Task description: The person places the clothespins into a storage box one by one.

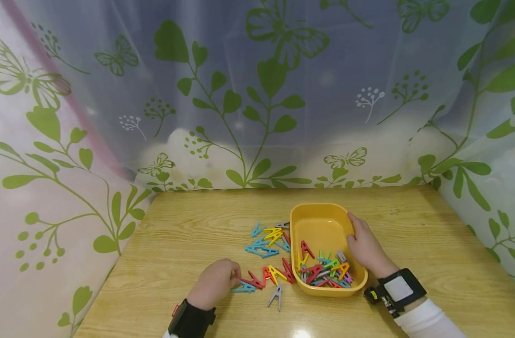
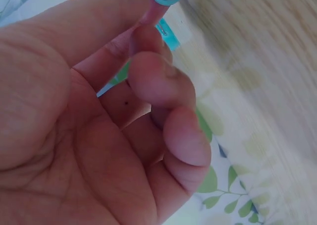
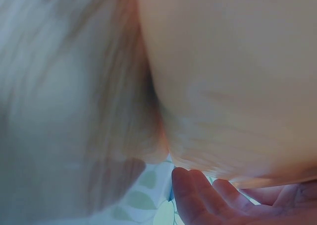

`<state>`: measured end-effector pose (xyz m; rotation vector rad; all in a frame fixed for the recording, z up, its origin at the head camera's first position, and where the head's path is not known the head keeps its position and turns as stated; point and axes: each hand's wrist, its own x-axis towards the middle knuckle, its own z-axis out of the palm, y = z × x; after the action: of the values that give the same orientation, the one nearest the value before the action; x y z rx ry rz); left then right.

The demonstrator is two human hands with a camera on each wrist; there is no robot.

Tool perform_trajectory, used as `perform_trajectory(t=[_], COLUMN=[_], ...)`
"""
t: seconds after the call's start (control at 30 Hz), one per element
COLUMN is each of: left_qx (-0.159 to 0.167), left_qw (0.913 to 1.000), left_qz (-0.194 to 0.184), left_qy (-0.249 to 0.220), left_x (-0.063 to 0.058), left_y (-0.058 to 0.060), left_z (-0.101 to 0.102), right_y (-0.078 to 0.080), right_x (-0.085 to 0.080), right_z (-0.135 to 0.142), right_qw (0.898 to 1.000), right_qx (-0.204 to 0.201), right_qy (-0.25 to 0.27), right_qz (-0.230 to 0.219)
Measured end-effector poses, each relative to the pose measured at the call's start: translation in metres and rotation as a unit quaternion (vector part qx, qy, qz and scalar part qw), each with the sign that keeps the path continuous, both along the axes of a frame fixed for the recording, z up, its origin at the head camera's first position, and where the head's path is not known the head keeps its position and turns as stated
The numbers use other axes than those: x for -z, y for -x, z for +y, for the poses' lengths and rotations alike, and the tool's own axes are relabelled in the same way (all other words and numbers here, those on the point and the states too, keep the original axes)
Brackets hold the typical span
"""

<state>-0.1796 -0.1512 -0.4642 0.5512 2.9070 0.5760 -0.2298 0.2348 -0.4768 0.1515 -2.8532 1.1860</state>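
Observation:
My left hand [image 1: 215, 283] is low over the table, left of a row of plastic clothespins. Between its thumb and forefinger it pinches a blue clothespin [image 1: 245, 288], whose rounded end shows at the top of the left wrist view. Touching or close beside that one lies a red clothespin [image 1: 254, 280], followed by more red ones and a yellow clothespin [image 1: 277, 274]. My right hand [image 1: 369, 247] grips the right side of a yellow plastic basin [image 1: 320, 211]. Clothespins in several colours are heaped in the basin's near end.
Left of the basin lies a loose group of blue clothespins [image 1: 261, 246], with yellow, red and grey ones among them. A grey clothespin [image 1: 276, 297] is nearer the front. A patterned curtain [image 1: 240, 117] hangs round the wooden table [image 1: 189, 220].

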Motion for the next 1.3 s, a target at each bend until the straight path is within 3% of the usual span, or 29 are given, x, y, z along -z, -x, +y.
perform_trajectory(t=[0.3, 0.63, 0.9, 1.07, 1.3], left_qx=[0.012, 0.005, 0.003, 0.018, 0.062], left_qw=[0.9993, 0.9926, 0.9843, 0.983, 0.982], left_qz=[0.018, 0.121, 0.17, 0.165, 0.164], left_qy=[-0.03, -0.007, -0.047, -0.078, -0.071], left_x=[-0.006, -0.027, -0.035, -0.035, -0.031], left_y=[0.001, 0.009, 0.014, 0.011, 0.005], left_z=[-0.005, 0.005, 0.042, 0.073, 0.107], right_y=[0.0, -0.001, 0.001, 0.001, 0.001], right_x=[-0.001, -0.001, 0.003, 0.005, 0.004], right_z=[0.0, 0.0, 0.001, 0.001, 0.0], right_qw=[1.0, 1.0, 1.0, 1.0, 1.0], right_qx=[-0.001, 0.0, 0.005, 0.004, 0.005], right_qy=[-0.002, -0.003, 0.0, -0.003, -0.001], right_qz=[0.005, 0.005, 0.001, 0.0, 0.002])
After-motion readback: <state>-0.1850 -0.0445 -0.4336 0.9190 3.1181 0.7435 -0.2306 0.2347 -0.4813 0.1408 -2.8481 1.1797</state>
